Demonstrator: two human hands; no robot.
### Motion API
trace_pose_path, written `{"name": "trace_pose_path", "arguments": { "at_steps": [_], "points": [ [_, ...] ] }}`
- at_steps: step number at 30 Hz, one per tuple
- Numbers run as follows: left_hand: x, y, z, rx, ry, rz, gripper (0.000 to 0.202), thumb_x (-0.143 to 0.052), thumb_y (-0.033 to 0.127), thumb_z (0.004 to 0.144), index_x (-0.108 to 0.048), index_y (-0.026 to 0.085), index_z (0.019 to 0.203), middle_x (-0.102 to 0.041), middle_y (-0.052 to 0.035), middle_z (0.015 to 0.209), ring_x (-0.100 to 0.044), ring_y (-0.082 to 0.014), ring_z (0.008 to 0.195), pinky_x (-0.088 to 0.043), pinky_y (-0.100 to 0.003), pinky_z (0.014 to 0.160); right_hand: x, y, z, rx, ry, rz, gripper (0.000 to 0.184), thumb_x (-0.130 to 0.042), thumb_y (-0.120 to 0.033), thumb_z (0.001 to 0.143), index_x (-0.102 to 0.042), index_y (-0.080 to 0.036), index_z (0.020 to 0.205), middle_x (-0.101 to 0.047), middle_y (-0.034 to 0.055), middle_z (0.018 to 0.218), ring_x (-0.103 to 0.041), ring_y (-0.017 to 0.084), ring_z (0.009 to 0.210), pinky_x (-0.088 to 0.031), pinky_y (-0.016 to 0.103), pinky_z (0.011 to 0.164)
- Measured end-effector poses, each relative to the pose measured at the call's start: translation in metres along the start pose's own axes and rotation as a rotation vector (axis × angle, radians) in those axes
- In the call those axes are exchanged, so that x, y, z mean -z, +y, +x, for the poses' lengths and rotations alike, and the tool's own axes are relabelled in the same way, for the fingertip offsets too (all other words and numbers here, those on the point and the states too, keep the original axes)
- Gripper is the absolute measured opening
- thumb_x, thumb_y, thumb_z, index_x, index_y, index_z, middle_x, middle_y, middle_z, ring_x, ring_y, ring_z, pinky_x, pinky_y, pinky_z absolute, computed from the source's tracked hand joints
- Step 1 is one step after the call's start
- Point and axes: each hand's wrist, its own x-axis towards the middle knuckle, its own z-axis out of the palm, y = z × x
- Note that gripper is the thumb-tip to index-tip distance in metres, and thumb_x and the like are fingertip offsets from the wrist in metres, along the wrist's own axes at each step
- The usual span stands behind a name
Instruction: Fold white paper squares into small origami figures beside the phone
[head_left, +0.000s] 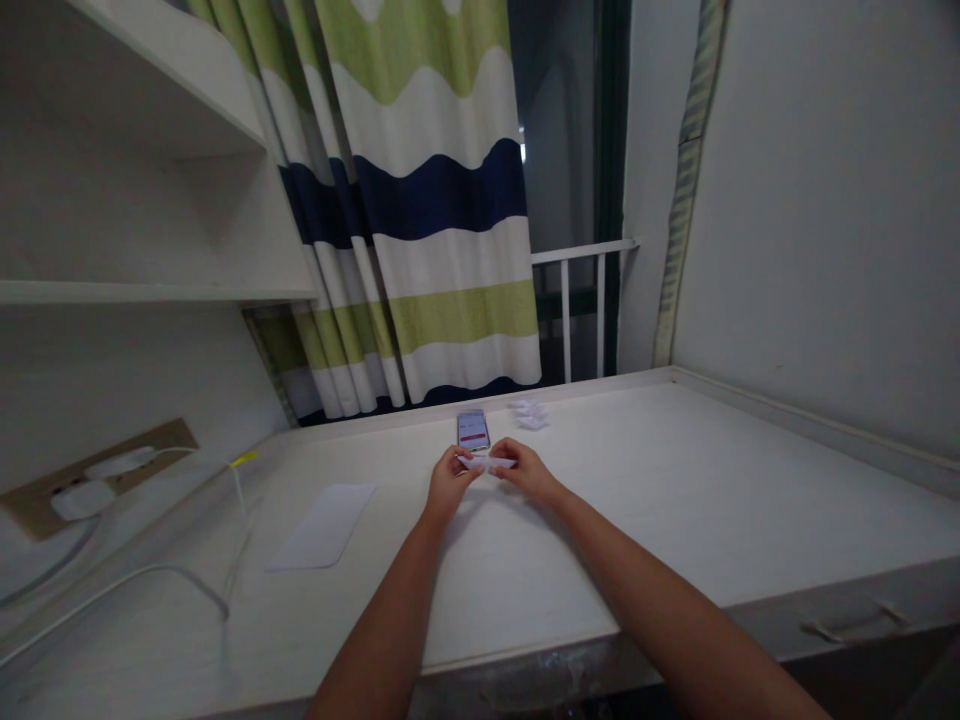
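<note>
Both my hands meet over the middle of a pale wooden desk (675, 500). My left hand (450, 480) and my right hand (525, 468) pinch the two ends of a small folded white paper piece (489, 463), held just above the desk top. A phone (472, 429) with a lit screen lies flat right behind the paper. A few small folded white paper shapes (528, 413) lie further back to the right of the phone.
A white sheet of paper (324, 525) lies on the desk to the left. White cables (150, 580) run from a wall socket plate (97, 475) at the left. Shelves stand at the left, a striped curtain (435, 220) hangs behind, and a wall is at the right.
</note>
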Motion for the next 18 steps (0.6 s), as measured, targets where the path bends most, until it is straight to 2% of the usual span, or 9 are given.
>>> {"name": "trace_pose_path", "arguments": {
  "at_steps": [4, 9, 13, 15, 18],
  "points": [
    [0.001, -0.002, 0.002, 0.002, 0.014, -0.017, 0.033, -0.071, 0.022, 0.048, -0.046, 0.017, 0.068, -0.061, 0.0029, 0.060, -0.057, -0.0115, 0.059, -0.042, -0.022, 0.059, -0.002, -0.007, 0.001, -0.135, 0.011, 0.230, 0.030, -0.067, -0.023, 0.052, -0.055, -0.017, 0.079, -0.056, -0.0035, 0.064, -0.050, 0.009, 0.056, -0.041, 0.023, 0.056],
    [-0.001, 0.001, 0.001, 0.034, 0.061, -0.054, 0.036, -0.072, 0.023, 0.047, -0.048, 0.017, 0.072, -0.063, 0.0016, 0.062, -0.058, -0.0116, 0.058, -0.043, -0.023, 0.059, 0.001, -0.018, 0.001, -0.194, -0.006, 0.237, 0.023, -0.067, -0.025, 0.052, -0.061, -0.013, 0.070, -0.058, -0.0015, 0.059, -0.049, 0.009, 0.053, -0.040, 0.024, 0.058],
    [-0.002, 0.004, -0.002, 0.119, 0.003, -0.070, 0.047, -0.074, 0.023, 0.045, -0.052, 0.015, 0.086, -0.065, -0.0003, 0.064, -0.059, -0.0131, 0.058, -0.046, -0.025, 0.059, 0.002, -0.018, -0.001, -0.192, 0.019, 0.225, 0.023, -0.068, -0.024, 0.051, -0.062, -0.012, 0.070, -0.058, -0.0017, 0.056, -0.050, 0.009, 0.052, -0.039, 0.023, 0.055],
    [-0.002, 0.003, -0.001, 0.160, -0.024, -0.049, 0.045, -0.075, 0.022, 0.043, -0.056, 0.013, 0.083, -0.065, -0.0014, 0.062, -0.059, -0.0136, 0.057, -0.047, -0.026, 0.058, 0.002, -0.016, -0.002, -0.193, 0.031, 0.226, 0.024, -0.068, -0.025, 0.051, -0.062, -0.013, 0.070, -0.058, -0.0015, 0.056, -0.050, 0.009, 0.052, -0.039, 0.023, 0.055],
    [0.000, 0.001, 0.000, 0.170, -0.005, -0.033, 0.035, -0.076, 0.022, 0.042, -0.060, 0.011, 0.071, -0.065, -0.0024, 0.061, -0.059, -0.0132, 0.056, -0.048, -0.025, 0.058, 0.001, -0.015, -0.002, -0.205, 0.024, 0.243, 0.026, -0.068, -0.028, 0.052, -0.063, -0.013, 0.072, -0.059, -0.0011, 0.057, -0.051, 0.009, 0.052, -0.041, 0.023, 0.056]
  ]
}}
